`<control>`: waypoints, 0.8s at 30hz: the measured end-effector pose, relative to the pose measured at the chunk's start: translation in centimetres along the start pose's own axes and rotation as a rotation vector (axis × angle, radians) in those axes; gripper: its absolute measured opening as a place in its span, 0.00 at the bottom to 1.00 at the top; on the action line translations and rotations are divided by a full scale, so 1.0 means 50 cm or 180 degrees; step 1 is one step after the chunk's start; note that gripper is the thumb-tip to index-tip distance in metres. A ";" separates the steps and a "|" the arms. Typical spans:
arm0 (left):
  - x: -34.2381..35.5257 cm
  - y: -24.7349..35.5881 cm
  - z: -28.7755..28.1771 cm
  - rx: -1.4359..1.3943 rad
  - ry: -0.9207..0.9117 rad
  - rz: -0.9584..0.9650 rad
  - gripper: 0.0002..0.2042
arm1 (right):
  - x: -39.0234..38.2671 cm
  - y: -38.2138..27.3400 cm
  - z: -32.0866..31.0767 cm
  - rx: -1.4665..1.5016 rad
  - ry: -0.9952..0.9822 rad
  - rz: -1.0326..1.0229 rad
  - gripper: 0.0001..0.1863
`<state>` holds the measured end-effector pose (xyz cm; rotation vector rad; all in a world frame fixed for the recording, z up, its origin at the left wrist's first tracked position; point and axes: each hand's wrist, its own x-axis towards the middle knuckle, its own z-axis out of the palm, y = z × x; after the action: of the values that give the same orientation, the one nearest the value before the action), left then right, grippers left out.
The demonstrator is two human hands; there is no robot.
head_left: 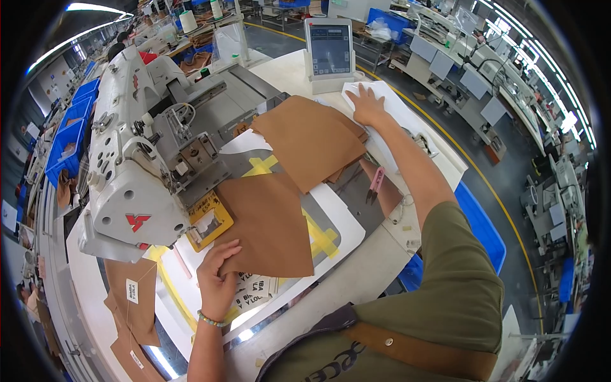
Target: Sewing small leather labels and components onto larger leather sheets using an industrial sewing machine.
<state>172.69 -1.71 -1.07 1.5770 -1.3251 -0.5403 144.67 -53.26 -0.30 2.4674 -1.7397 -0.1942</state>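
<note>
My left hand (217, 275) (grip unclear) should hold the brown fabric panel (270, 223) flat; my right hand (368, 107) spreads over white sheeting (396, 102).

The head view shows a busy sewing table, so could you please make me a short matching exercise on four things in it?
Column one:
1. Left hand
2. Right hand
3. Snips
4. Screen

Column two:
A. Has pink handles
B. Stands upright in a white stand
C. At the lower-left edge of a brown piece
D. Fingers spread on a flat white object

Right pairs: 1-C, 2-D, 3-A, 4-B.
</note>
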 end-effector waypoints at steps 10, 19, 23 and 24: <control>-0.024 0.025 -0.029 0.1910 0.0325 0.0569 0.18 | -0.281 -0.065 -0.067 0.0967 0.1948 -0.1762 0.25; -0.024 0.008 -0.025 0.1985 0.0446 0.1162 0.15 | -0.656 -0.315 -0.038 0.1108 0.1746 -0.3757 0.16; -0.055 -0.003 -0.042 0.2462 0.0129 0.1395 0.15 | -0.631 -0.285 -0.037 0.1005 0.1865 -0.3787 0.09; -0.061 -0.007 -0.046 0.2475 0.0068 0.1362 0.15 | -0.620 -0.283 -0.035 0.0946 0.2008 -0.3803 0.08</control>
<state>173.80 1.98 -1.14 1.7927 -1.9210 0.3038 147.79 -19.26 0.22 2.9274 0.0436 0.7065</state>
